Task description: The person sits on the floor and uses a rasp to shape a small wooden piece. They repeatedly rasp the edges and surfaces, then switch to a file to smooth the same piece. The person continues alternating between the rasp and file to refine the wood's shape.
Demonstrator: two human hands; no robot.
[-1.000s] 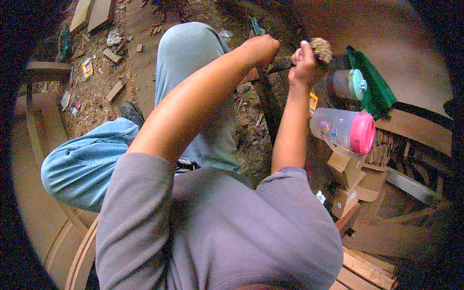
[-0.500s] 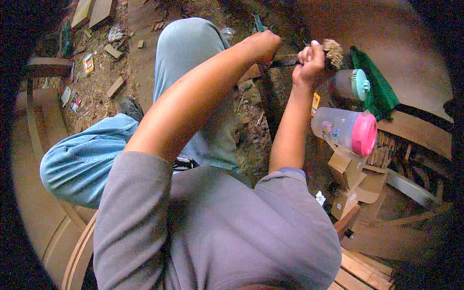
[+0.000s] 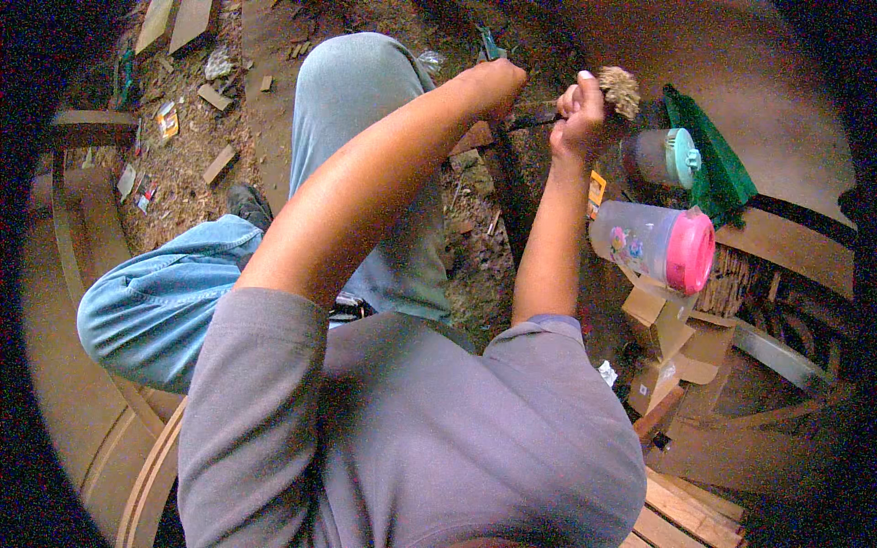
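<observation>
The ground (image 3: 274, 114) is brown and littered, and small wood offcuts (image 3: 219, 165) lie toward its left edge. On the right side, a green sheet (image 3: 713, 169) stands behind a clear pitcher (image 3: 644, 243) with pink lid and a smaller container (image 3: 660, 158) with turquoise lid. The left hand (image 3: 498, 80) is turned away, so I cannot tell its grip. The right hand (image 3: 579, 119) has its fingers curled around a tan bushy thing (image 3: 620, 90), which sticks out beside the thumb, near the container.
</observation>
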